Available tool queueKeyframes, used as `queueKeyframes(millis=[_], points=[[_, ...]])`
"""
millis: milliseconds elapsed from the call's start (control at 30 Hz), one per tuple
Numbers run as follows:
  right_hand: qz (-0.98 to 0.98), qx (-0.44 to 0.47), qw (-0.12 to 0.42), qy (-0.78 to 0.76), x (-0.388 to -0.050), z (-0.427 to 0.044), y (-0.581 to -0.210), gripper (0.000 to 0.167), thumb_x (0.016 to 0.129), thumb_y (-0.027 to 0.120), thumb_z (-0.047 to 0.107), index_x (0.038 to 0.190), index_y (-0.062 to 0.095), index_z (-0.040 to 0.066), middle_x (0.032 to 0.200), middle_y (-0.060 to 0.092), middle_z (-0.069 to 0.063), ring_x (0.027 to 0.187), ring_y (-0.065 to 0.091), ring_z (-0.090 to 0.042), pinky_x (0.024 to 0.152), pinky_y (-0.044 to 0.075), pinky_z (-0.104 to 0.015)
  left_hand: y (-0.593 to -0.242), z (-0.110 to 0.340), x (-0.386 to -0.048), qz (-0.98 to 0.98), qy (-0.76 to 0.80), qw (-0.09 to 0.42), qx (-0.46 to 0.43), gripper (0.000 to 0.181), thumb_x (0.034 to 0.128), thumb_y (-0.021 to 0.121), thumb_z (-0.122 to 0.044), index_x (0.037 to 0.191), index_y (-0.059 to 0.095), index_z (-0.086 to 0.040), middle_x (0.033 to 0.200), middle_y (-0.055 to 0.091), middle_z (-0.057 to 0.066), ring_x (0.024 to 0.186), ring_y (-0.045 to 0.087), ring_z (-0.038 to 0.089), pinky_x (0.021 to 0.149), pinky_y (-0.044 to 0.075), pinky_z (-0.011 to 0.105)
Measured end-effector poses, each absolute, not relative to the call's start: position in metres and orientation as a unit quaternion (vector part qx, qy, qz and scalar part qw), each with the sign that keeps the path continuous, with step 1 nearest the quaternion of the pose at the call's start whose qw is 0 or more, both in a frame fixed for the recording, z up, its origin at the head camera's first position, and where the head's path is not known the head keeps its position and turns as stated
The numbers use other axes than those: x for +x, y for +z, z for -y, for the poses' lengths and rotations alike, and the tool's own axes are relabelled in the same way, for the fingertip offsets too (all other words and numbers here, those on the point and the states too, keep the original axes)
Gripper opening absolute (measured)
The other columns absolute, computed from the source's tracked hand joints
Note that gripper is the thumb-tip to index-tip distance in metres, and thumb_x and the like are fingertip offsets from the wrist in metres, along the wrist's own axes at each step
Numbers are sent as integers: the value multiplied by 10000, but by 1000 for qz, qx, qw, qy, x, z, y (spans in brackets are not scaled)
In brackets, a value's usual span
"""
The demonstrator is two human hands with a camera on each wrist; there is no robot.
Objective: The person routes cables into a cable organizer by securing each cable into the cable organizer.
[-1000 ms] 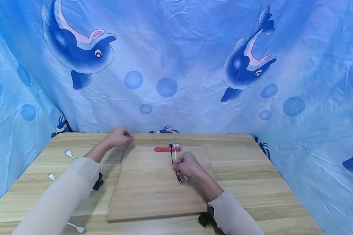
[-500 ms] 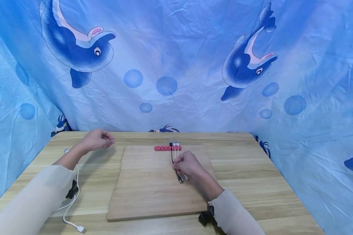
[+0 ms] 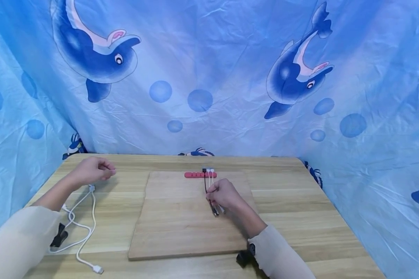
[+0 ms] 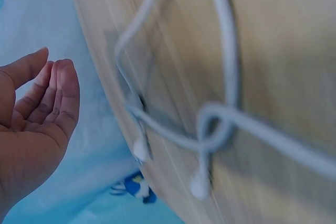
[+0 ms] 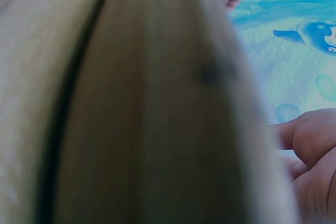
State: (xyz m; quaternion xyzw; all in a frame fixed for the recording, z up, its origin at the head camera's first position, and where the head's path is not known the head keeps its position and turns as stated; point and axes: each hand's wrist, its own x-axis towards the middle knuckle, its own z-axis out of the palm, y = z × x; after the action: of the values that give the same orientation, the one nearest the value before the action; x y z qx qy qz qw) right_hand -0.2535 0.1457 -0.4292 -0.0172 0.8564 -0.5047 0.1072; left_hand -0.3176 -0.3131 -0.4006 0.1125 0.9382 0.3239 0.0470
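Observation:
My right hand (image 3: pixel 225 193) pinches a short black USB cable (image 3: pixel 205 180) over the wooden board. The cable's metal plug (image 3: pixel 215 212) shows below the fingers. White cables (image 3: pixel 213 178) run beside the black one under the hand, their upper ends in a red cable holder (image 3: pixel 193 175) at the board's far edge. My left hand (image 3: pixel 92 170) hovers over the table's left side with nothing in it, fingers loosely bent, as the left wrist view also shows. Below it lies a long white cable (image 3: pixel 93 209), looped over itself. In the right wrist view the fingertips are hidden behind the board.
The wooden board (image 3: pixel 167 232) lies mid-table, its front edge raised above the tabletop (image 3: pixel 300 217). One white plug (image 3: pixel 97 269) lies near the table's front left. A blue dolphin-print cloth (image 3: pixel 230 128) hangs behind and at both sides.
The left hand has moved left, away from the board, to above the white cable. More of that cable now shows. The right hand has stayed in place on the black cable.

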Motion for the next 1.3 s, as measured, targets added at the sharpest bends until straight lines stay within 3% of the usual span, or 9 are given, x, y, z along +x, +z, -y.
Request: queueKeyframes(millis=[367, 533, 867, 1167, 1300], points=[[-857, -20, 102, -505, -254, -144, -426, 31, 920, 723, -10, 950, 724, -21, 820, 680, -102, 645, 640, -172, 592, 562, -284, -400, 364, -304, -947, 309, 46, 82, 288, 991, 666, -171, 1104, 677, 93, 887, 717, 81, 770, 654, 160, 662, 564, 320], [-858, -29, 99, -503, -255, -145, -427, 34, 919, 722, -11, 939, 721, -39, 804, 686, -95, 629, 631, -141, 591, 564, -271, -404, 366, -294, -945, 310, 48, 89, 243, 950, 681, -115, 1074, 687, 94, 869, 710, 65, 712, 602, 103, 610, 518, 278], [-854, -22, 103, -510, -254, -145, -429, 31, 920, 723, -13, 943, 720, -35, 803, 690, -95, 627, 632, -145, 594, 570, -276, -423, 369, -289, -955, 271, 51, 107, 364, 857, 838, -255, 1023, 697, 35, 876, 709, 13, 788, 625, 140, 646, 505, 246], [-857, -23, 104, -505, -254, -145, -430, 30, 930, 710, -15, 948, 727, -30, 799, 700, -90, 641, 643, -152, 607, 577, -281, -427, 376, -286, -954, 279, 54, 98, 317, 860, 814, -155, 1058, 699, 64, 906, 714, 44, 806, 632, 170, 644, 514, 245], [-857, -19, 107, -504, -255, -145, -431, 31, 931, 712, -8, 951, 728, -26, 801, 703, -92, 646, 649, -158, 610, 578, -286, -425, 373, -283, -951, 286, 66, 93, 392, 869, 811, -172, 1113, 685, 107, 921, 726, 58, 802, 639, 155, 653, 525, 241]])
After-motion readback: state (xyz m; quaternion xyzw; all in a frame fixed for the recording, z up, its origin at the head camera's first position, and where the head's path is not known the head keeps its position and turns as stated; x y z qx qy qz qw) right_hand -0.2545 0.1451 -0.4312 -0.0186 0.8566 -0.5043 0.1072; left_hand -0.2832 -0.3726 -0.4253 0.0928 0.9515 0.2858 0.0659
